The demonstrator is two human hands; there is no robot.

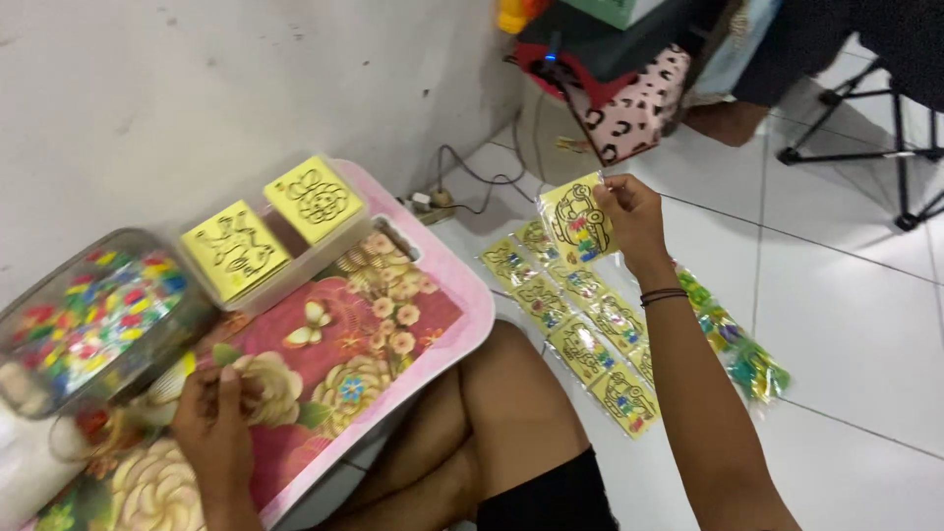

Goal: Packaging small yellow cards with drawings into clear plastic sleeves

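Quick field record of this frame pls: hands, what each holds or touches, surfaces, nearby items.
view: head camera, looking down
right hand: raised over the floor, pinching a yellow picture card in a clear sleeve
left hand: resting on the floral lap tray, fingers curled; contents unclear
on tray: clear box with two stacks of yellow cards; clear tub of coloured bits
floor: white tiles, row of sleeved cards, strip of coloured packets
background: power strip with cables, spotted pink bag
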